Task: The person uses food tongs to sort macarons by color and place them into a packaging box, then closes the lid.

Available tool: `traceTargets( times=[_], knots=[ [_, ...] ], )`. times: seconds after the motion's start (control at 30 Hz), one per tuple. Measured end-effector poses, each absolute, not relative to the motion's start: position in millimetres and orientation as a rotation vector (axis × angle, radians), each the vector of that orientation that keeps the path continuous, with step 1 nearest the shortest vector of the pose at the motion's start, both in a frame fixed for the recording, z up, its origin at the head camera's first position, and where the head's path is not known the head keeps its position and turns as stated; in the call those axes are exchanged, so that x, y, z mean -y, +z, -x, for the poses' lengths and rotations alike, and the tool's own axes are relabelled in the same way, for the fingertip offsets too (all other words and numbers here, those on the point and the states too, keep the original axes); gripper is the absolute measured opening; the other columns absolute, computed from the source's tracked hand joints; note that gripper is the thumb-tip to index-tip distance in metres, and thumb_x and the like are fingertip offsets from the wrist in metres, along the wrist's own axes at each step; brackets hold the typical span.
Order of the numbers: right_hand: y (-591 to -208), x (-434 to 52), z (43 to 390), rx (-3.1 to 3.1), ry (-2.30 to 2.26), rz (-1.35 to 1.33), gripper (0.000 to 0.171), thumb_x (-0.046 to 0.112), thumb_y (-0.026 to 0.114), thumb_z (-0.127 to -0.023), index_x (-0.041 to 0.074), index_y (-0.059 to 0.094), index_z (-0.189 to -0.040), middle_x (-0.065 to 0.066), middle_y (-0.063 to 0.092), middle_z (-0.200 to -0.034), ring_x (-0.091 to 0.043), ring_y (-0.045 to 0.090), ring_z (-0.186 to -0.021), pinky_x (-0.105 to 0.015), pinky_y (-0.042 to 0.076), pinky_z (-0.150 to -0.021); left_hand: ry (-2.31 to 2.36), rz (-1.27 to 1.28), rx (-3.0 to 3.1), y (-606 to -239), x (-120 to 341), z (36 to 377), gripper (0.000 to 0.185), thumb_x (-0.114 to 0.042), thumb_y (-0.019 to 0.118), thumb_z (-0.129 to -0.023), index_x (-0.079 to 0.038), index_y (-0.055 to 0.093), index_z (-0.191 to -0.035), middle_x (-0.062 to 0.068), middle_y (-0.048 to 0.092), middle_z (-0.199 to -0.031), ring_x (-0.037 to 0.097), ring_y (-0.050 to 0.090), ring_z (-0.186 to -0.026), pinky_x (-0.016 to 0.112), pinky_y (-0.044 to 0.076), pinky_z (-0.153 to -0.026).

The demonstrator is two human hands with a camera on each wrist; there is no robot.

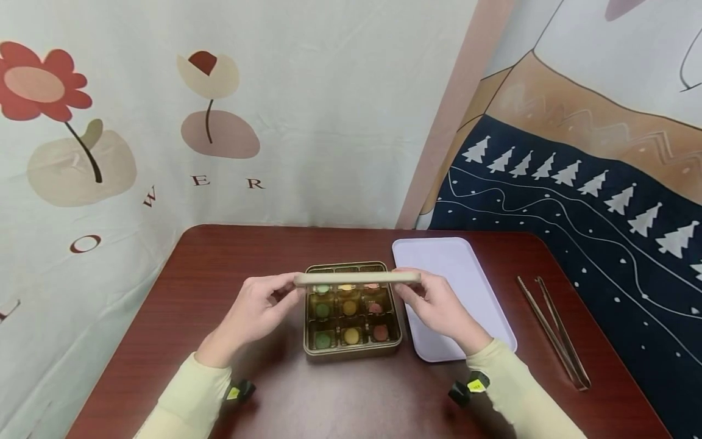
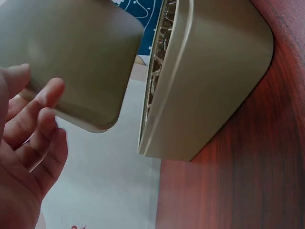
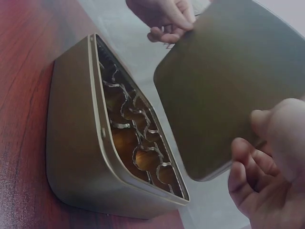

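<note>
Lid [image 1: 358, 278] hangs flat between my two hands, lifted just above the far half of the box [image 1: 351, 352], apart from it. My left hand [image 1: 256, 314] pinches its left edge, thumb on top and fingers curled under; from the left wrist the fingertips [image 2: 47, 98] lie against the lid's [image 2: 71, 57] smooth underside near a rounded corner. My right hand [image 1: 436, 305] grips the right edge the same way, fingers bent round the rim [image 3: 252, 157]. Both forearms reach in from the near edge in pale yellow sleeves [image 1: 189, 396], wrists slightly raised.

Dull gold metal makes up the lid, thin, square, with rounded corners and a matte face [image 3: 224, 81]. In the same gold, the box [image 3: 76, 143] sits on the dark red wood-grain table [image 1: 208, 274], holding a glossy tray of nine cells with small round sweets in green, yellow and pink. The lid hides the middle row in part.

Just right of the box lies a pale lilac tray [image 1: 439, 262], flat and rounded. Further right, well apart, lie long metal tongs [image 1: 554, 332]. Printed cloth hangs behind.
</note>
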State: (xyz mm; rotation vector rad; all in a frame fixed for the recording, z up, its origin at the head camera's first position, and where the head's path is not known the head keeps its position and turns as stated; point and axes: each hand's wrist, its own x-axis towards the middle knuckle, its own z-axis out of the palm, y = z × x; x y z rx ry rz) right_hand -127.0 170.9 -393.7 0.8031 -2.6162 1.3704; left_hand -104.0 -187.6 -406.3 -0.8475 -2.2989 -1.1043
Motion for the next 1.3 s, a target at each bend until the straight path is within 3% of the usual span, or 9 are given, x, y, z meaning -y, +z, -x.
traceTargets(
  times=[0.23, 0.4, 0.57, 0.73, 0.83, 0.97, 1.07, 1.2, 1.3],
  knots=[
    [-397.3, -167.4, 128.1, 2.482, 1.169, -0.766, 0.006, 0.009, 0.068, -0.102, 0.009, 0.074, -0.103, 0.001, 0.066, -0.092, -0.009, 0.059, -0.079, -0.025, 0.058, -0.064, -1.087, 0.777, 2.236, -400.1, 180.8, 104.7, 0.009, -0.003, 0.077, -0.092, -0.012, 0.077, -0.094, -0.009, 0.061, -0.075, 0.004, 0.049, -0.062, 0.016, 0.038, -0.051],
    [-398.9, -160.9, 128.0, 2.449, 1.125, -0.712, 0.012, 0.01, 0.065, -0.104, 0.009, 0.073, -0.095, -0.002, 0.069, -0.089, -0.012, 0.061, -0.078, -0.028, 0.059, -0.063, -1.068, 0.704, 2.273, -402.9, 175.8, 104.6, 0.009, -0.005, 0.074, -0.095, -0.014, 0.076, -0.091, -0.009, 0.058, -0.077, 0.004, 0.047, -0.065, 0.016, 0.039, -0.054],
    [-401.4, -155.0, 127.9, 2.456, 1.057, -0.652, 0.015, 0.014, 0.065, -0.105, 0.005, 0.077, -0.107, -0.006, 0.073, -0.088, -0.014, 0.066, -0.076, -0.031, 0.06, -0.062, -1.005, 0.615, 2.325, -406.6, 168.8, 104.6, 0.009, -0.009, 0.072, -0.097, -0.014, 0.074, -0.09, -0.01, 0.051, -0.069, 0.004, 0.045, -0.061, 0.016, 0.038, -0.053],
    [-403.3, -150.2, 127.9, 2.517, 0.977, -0.614, 0.029, 0.015, 0.061, -0.107, -0.001, 0.072, -0.128, -0.009, 0.073, -0.086, -0.019, 0.068, -0.077, -0.037, 0.06, -0.064, -0.917, 0.529, 2.432, -409.6, 160.4, 103.6, 0.011, -0.015, 0.065, -0.103, -0.017, 0.068, -0.092, -0.011, 0.049, -0.068, 0.009, 0.048, -0.063, 0.022, 0.044, -0.055],
    [-405.2, -147.7, 129.2, 2.57, 0.934, -0.606, 0.022, 0.016, 0.058, -0.109, 0.003, 0.073, -0.117, -0.004, 0.065, -0.075, -0.017, 0.063, -0.071, -0.036, 0.056, -0.06, -0.881, 0.485, 2.504, -413.4, 158.3, 102.1, 0.014, -0.017, 0.06, -0.106, -0.014, 0.072, -0.1, -0.007, 0.054, -0.07, 0.015, 0.054, -0.067, 0.03, 0.051, -0.06],
    [-409.6, -144.9, 132.1, 2.625, 0.884, -0.602, 0.022, 0.018, 0.056, -0.11, 0.009, 0.066, -0.092, 0.003, 0.052, -0.063, -0.016, 0.054, -0.062, -0.034, 0.051, -0.054, -0.826, 0.471, 2.597, -418.2, 157.0, 101.9, 0.021, -0.017, 0.055, -0.108, -0.009, 0.069, -0.095, -0.002, 0.052, -0.067, 0.02, 0.056, -0.068, 0.037, 0.054, -0.064],
    [-414.0, -143.0, 132.9, 2.669, 0.826, -0.596, 0.023, 0.018, 0.057, -0.109, 0.008, 0.067, -0.092, 0.0, 0.054, -0.063, -0.019, 0.061, -0.065, -0.039, 0.054, -0.056, -0.79, 0.467, 2.634, -421.8, 155.3, 101.5, 0.022, -0.015, 0.055, -0.107, -0.005, 0.071, -0.095, 0.002, 0.057, -0.069, 0.025, 0.064, -0.071, 0.042, 0.059, -0.067],
    [-419.4, -140.8, 132.9, 2.759, 0.738, -0.577, 0.027, 0.019, 0.055, -0.11, 0.006, 0.066, -0.09, -0.005, 0.056, -0.063, -0.027, 0.068, -0.07, -0.045, 0.056, -0.059, -0.771, 0.458, 2.666, -426.4, 153.3, 99.0, 0.028, -0.013, 0.056, -0.106, 0.007, 0.074, -0.111, 0.012, 0.071, -0.08, 0.034, 0.073, -0.082, 0.051, 0.063, -0.074],
    [-422.6, -139.4, 132.7, 2.824, 0.682, -0.562, 0.03, 0.021, 0.053, -0.111, 0.007, 0.064, -0.087, -0.006, 0.056, -0.064, -0.029, 0.068, -0.07, -0.046, 0.056, -0.06, -0.763, 0.455, 2.693, -428.9, 152.4, 97.6, 0.028, -0.012, 0.056, -0.105, 0.008, 0.074, -0.11, 0.017, 0.072, -0.082, 0.037, 0.073, -0.082, 0.052, 0.063, -0.073]
  ],
)
